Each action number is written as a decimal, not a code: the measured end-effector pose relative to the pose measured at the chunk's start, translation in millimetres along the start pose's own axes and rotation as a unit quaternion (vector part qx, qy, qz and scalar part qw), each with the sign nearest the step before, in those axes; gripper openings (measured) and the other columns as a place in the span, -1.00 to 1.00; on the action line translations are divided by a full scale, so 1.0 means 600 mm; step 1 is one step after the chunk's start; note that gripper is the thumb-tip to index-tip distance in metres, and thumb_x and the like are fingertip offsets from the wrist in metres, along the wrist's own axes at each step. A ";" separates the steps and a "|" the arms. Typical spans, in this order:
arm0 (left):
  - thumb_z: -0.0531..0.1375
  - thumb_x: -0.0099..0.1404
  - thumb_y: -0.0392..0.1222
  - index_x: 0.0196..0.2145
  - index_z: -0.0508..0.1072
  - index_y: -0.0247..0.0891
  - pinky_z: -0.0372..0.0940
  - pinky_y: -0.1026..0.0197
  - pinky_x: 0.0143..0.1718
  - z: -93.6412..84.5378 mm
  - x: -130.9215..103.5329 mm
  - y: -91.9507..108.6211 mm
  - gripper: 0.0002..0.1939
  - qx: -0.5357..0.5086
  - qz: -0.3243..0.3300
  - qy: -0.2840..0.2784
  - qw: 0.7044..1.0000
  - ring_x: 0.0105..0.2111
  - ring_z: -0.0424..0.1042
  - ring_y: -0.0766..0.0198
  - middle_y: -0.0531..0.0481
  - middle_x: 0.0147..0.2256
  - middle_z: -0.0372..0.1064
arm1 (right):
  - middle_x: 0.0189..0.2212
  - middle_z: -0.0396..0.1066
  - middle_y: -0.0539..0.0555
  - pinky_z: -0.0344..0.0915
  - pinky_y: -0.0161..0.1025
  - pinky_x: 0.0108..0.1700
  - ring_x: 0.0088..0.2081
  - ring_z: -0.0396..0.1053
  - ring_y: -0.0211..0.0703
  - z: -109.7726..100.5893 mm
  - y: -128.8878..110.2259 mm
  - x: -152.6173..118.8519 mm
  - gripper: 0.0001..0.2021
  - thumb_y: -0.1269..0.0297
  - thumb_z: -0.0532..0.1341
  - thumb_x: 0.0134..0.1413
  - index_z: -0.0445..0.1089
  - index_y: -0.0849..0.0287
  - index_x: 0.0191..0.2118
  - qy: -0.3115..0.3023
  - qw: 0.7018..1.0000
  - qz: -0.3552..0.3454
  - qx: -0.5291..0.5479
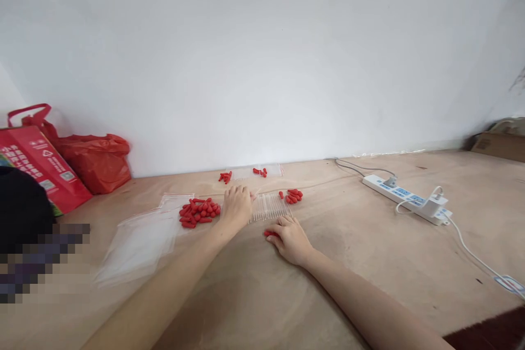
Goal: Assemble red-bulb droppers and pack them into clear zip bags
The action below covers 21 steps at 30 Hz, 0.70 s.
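Note:
A row of thin clear tubes, like glass dropper pipettes, lies side by side between my hands. Over its left end is my left hand, fingers closed in a pinch, with what looks like one thin clear tube sticking out at the fingertips. My right hand rests low at the near side of the row, closed on a red rubber bulb that shows partly under the thumb. A large pile of red rubber bulbs sits left of my left hand. A smaller cluster of red bulbs lies beyond my right hand.
Clear plastic bags lie flat at the left. Near the wall, another clear bag has red pieces around it. A white power strip with cords is on the right. Red bags stand at the far left.

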<state>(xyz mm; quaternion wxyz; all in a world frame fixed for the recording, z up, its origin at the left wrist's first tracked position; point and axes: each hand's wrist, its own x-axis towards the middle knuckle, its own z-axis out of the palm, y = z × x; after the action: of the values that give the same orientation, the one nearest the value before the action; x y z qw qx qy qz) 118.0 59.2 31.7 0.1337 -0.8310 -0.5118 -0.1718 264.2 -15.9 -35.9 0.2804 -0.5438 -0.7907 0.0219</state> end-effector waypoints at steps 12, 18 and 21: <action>-0.09 0.35 -0.25 -0.27 0.34 -0.25 0.12 0.12 -0.13 0.039 -0.149 -0.073 -0.78 -0.174 0.221 0.173 0.944 -0.44 0.38 0.33 0.05 -0.41 0.43 | -0.40 0.32 0.05 0.18 -0.27 -0.30 -0.36 0.27 -0.22 0.008 0.001 0.018 -0.91 0.45 0.05 0.03 0.25 0.17 -0.34 0.094 0.980 -0.025 0.172; -0.09 0.34 -0.27 -0.30 0.35 -0.25 0.10 0.13 -0.14 0.036 -0.150 -0.068 -0.77 -0.194 0.200 0.162 0.947 -0.41 0.37 0.33 0.04 -0.41 0.41 | -0.36 0.31 0.08 0.22 -0.26 -0.29 -0.33 0.27 -0.21 0.011 -0.012 0.013 -0.87 0.45 0.06 0.03 0.28 0.18 -0.27 0.054 0.981 -0.059 0.179; -0.08 0.34 -0.27 -0.28 0.35 -0.24 0.07 0.12 -0.12 0.036 -0.152 -0.067 -0.78 -0.202 0.203 0.153 0.946 -0.41 0.37 0.34 0.05 -0.40 0.41 | -0.33 0.31 0.10 0.23 -0.25 -0.22 -0.27 0.27 -0.20 0.009 -0.020 0.005 -0.80 0.47 0.04 0.04 0.31 0.16 -0.21 0.038 0.975 -0.080 0.203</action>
<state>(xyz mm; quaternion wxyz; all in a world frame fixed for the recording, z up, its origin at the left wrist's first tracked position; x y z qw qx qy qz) 47.0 12.4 -24.5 0.0716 -0.8906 -0.2603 -0.3660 250.7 -16.5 -35.1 0.4160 -0.4105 -0.7995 0.1389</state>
